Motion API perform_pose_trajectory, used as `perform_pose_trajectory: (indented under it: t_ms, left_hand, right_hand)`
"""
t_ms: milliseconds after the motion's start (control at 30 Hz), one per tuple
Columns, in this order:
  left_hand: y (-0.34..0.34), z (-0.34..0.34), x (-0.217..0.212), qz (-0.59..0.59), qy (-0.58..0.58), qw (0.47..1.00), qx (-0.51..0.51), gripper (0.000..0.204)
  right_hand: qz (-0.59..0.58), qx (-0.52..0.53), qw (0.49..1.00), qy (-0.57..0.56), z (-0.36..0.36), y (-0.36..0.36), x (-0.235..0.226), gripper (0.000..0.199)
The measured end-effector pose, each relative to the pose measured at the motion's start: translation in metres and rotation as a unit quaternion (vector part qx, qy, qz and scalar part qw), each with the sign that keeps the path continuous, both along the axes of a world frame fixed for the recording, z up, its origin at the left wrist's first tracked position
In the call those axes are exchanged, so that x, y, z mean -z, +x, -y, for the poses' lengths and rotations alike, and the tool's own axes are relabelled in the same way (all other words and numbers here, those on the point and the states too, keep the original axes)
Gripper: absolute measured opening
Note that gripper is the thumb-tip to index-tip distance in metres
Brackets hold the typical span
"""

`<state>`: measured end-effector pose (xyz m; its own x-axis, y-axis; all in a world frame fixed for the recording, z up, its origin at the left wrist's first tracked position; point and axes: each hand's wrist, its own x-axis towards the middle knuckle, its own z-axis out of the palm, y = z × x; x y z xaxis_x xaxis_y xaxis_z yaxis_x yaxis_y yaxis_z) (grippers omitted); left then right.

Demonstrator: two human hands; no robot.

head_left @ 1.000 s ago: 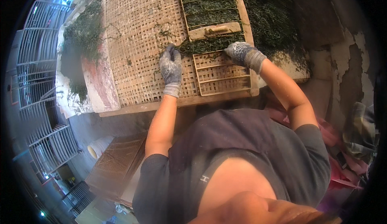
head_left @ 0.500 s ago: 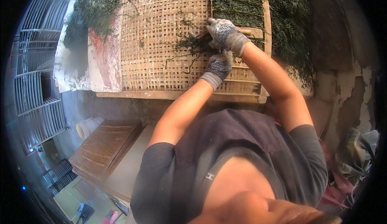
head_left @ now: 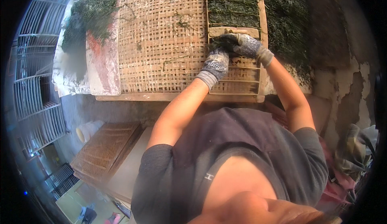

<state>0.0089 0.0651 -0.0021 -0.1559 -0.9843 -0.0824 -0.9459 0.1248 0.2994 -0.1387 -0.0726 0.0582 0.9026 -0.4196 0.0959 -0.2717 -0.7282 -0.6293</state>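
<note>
Both of my hands wear grey-and-white knitted gloves and meet over a narrow wooden frame (head_left: 264,26) with thin crossbars. My left hand (head_left: 216,64) is closed at the frame's left side, its fingers against a clump of dark green, seaweed-like strands (head_left: 221,44). From the right, my right hand (head_left: 246,45) curls over the same clump; its fingertips are partly hidden. Just beyond them, a short wooden bar (head_left: 234,31) lies across the frame. Past the bar, the frame's far part is filled with green strands (head_left: 233,4). Nearer to me, its crossbars are bare.
Left of the frame lies a woven bamboo mat (head_left: 161,54) with stray strands and a wooden front edge (head_left: 169,97). Heaps of green strands lie at right (head_left: 282,22) and far left (head_left: 94,12). Stacked woven screens (head_left: 105,147) stand low at left, near a white tube-like thing (head_left: 88,130).
The clump has moved from the bamboo mat onto the frame. My right hand has shifted right and nearer. The wooden bar now shows more fully, and fewer strands lie on the mat.
</note>
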Motion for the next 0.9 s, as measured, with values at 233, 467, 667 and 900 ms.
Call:
perform_pose_trajectory:
  t_ms: [233,467,667,900]
  left_hand:
    - [0.012,-0.01,-0.021,-0.014,-0.025,0.999,0.015,0.055]
    - [0.011,-0.023,-0.036,0.002,-0.179,0.98,0.081,0.057]
    - [0.022,0.001,-0.027,0.012,-0.151,0.988,0.027,0.062]
    - [0.02,-0.02,-0.042,0.002,-0.227,0.971,0.071,0.066]
  right_hand:
    - [-0.353,0.179,0.918,-0.024,-0.026,-0.025,-0.098,0.048]
    - [-0.293,0.088,0.942,-0.135,-0.051,-0.062,-0.007,0.072]
    - [-0.056,0.092,0.985,-0.137,-0.048,-0.066,-0.002,0.064]
    - [-0.217,0.071,0.968,0.106,-0.026,-0.099,-0.052,0.043]
